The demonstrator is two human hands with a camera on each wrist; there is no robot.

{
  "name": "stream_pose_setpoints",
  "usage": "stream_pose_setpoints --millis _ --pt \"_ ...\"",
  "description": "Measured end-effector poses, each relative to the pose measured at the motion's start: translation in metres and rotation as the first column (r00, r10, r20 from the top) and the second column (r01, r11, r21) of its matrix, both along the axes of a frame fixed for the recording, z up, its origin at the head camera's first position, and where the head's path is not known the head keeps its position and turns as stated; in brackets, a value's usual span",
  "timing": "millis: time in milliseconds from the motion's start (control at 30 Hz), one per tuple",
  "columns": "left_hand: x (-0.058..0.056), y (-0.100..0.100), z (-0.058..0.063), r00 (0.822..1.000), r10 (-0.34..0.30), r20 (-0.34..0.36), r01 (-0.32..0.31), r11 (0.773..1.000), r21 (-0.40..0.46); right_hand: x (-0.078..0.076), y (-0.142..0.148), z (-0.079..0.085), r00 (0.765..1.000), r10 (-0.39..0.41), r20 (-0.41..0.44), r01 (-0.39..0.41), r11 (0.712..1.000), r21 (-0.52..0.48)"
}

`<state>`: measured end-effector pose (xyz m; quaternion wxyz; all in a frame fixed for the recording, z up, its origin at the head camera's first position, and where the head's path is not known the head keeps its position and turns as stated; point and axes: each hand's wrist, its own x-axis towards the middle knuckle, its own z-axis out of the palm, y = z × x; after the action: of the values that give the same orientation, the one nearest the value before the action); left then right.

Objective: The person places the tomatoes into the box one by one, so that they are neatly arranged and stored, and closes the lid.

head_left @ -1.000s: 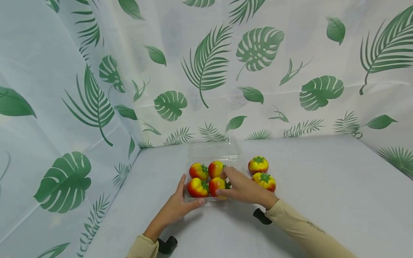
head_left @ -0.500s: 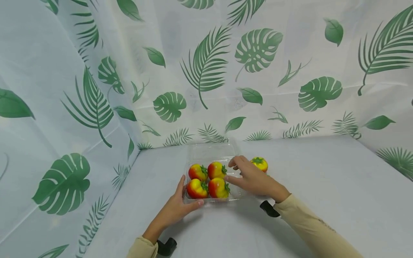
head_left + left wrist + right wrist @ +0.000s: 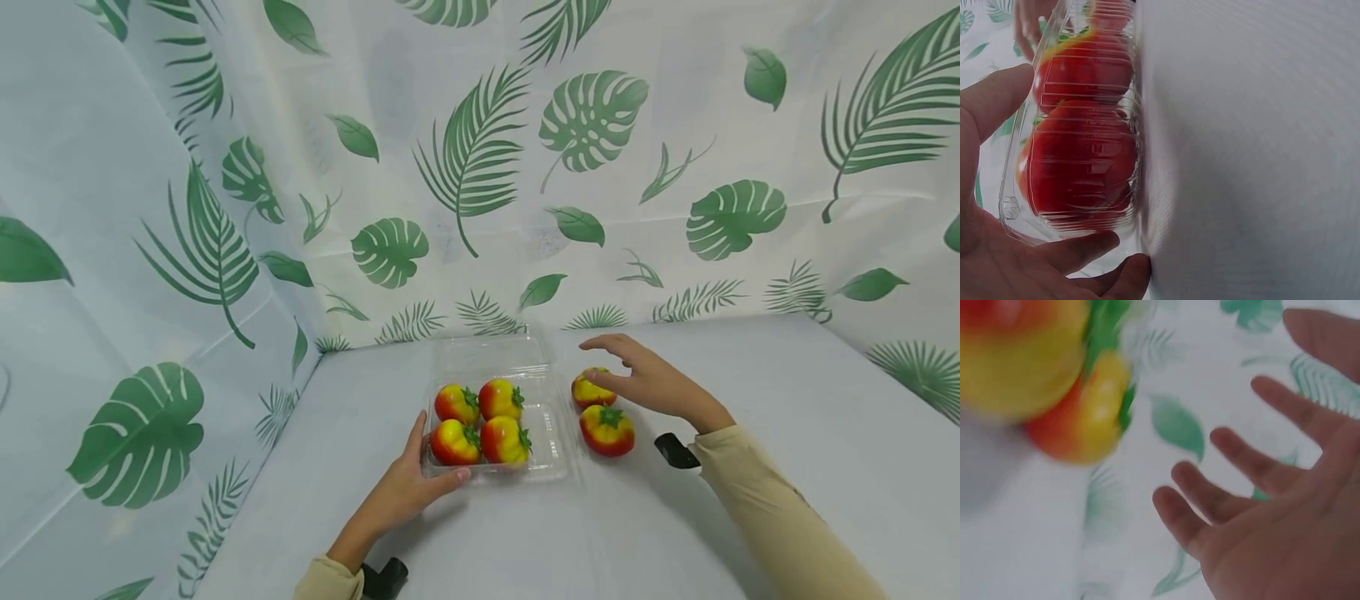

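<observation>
In the head view my left hand point(image 3: 405, 492) grips the near left corner of a clear plastic clamshell box point(image 3: 551, 433), thumb along its front. The left wrist view shows the thumb at the rim and the other fingers point(image 3: 1085, 250) against the ribbed end. Several glossy red-and-yellow fruits point(image 3: 505, 440) with green leafy tops sit in the box's left and middle part. To its right lie two more, a front fruit point(image 3: 606, 433) and a back fruit point(image 3: 587, 390). Above the back one hovers my right hand point(image 3: 656, 379), fingers spread and holding nothing, its thumb overlapping that fruit.
The box's transparent lid point(image 3: 491, 354) lies folded back toward the leaf-printed curtain point(image 3: 480, 275) behind. A white cloth point(image 3: 517, 542) covers the table. Leaf-printed curtains stand on the left and right sides too.
My right hand has left the fruits in the box and moved right, over the two fruits outside, its fingers opening out. My left hand keeps its hold on the box.
</observation>
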<state>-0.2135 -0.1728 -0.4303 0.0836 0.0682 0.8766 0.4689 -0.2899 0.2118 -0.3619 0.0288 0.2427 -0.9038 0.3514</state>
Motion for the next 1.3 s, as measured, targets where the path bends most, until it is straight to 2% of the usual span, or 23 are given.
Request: stream_pose_setpoints --millis 267,467,600,867,1133,1300 --pt "0.002 0.0 0.002 1.0 0.011 0.009 -0.011 1.0 -0.018 -0.014 0.028 -0.02 0.994 0.033 0.102 -0.03 0.999 -0.031" --pt "0.001 0.001 0.003 1.0 0.007 0.007 -0.007 1.0 -0.004 -0.019 0.03 -0.03 0.992 0.069 0.11 -0.064 0.997 -0.046" --pt "0.001 0.002 0.002 1.0 0.015 0.017 -0.015 1.0 -0.009 -0.021 0.029 -0.036 0.987 0.066 0.144 -0.063 0.998 -0.03" --pt "0.003 0.001 0.001 1.0 0.018 0.018 -0.018 1.0 -0.016 -0.024 0.031 -0.045 0.985 0.028 0.171 -0.026 1.0 -0.015" --pt "0.003 0.001 0.002 1.0 0.022 0.02 -0.022 1.0 -0.015 -0.028 0.03 -0.049 0.977 -0.062 0.205 0.07 0.997 -0.031" --pt "0.002 0.002 0.003 1.0 0.02 0.023 -0.019 1.0 -0.011 -0.032 0.028 -0.053 0.975 -0.106 0.194 0.113 0.993 -0.025"
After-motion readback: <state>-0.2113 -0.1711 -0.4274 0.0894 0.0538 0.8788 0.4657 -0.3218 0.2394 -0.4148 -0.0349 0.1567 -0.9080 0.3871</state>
